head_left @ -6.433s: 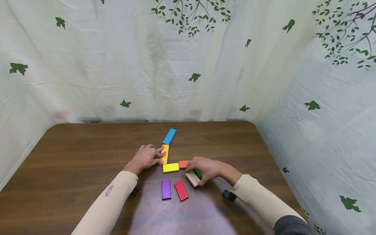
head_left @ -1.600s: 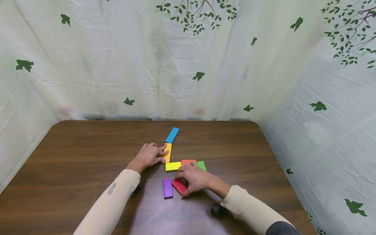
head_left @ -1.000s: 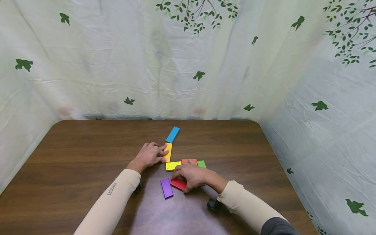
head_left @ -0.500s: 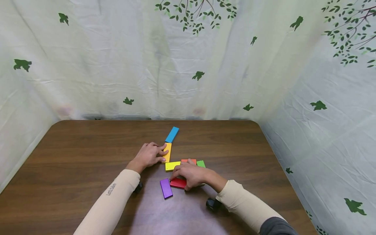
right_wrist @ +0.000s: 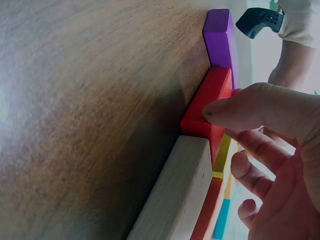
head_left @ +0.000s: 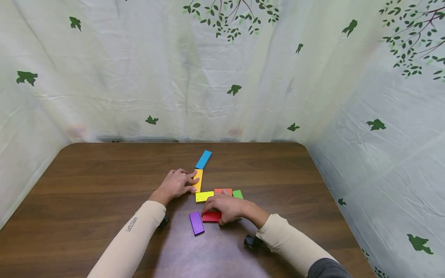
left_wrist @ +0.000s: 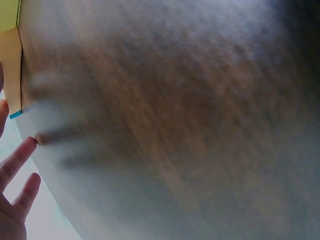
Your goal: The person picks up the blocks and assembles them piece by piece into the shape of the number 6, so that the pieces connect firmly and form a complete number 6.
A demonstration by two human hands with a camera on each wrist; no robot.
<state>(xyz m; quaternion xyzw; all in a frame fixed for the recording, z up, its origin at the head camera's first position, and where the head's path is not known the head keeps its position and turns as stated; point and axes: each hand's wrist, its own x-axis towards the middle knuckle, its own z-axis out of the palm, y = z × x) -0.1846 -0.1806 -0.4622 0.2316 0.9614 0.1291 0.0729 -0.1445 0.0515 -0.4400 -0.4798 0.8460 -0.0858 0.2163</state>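
Observation:
My right hand (head_left: pixel 227 207) pinches a red wooden block (head_left: pixel 211 217) between thumb and fingers; it lies flat and crosswise on the table. In the right wrist view the red block's end meets a plain wood block (right_wrist: pixel 175 192), which my hand mostly hides in the head view. A purple block (head_left: pixel 196 224) lies slanted by the red block's left end. My left hand (head_left: pixel 175 183) rests its fingertips on an amber block (head_left: pixel 199 186). Beyond the red block are a yellow block (head_left: pixel 204 196), an orange-red block (head_left: pixel 218 190) and a green block (head_left: pixel 238 194).
A blue block (head_left: pixel 203 159) lies slanted at the amber block's far end. The brown wood-grain table (head_left: pixel 114 173) reaches back to a pale curtain (head_left: pixel 167 77) printed with leaves. Another curtain side (head_left: pixel 393 173) hangs along the right.
My right hand has gone from the plain wood block to the red block, which has turned crosswise and shifted away from me. The purple block has tilted. My left hand stays on the amber block.

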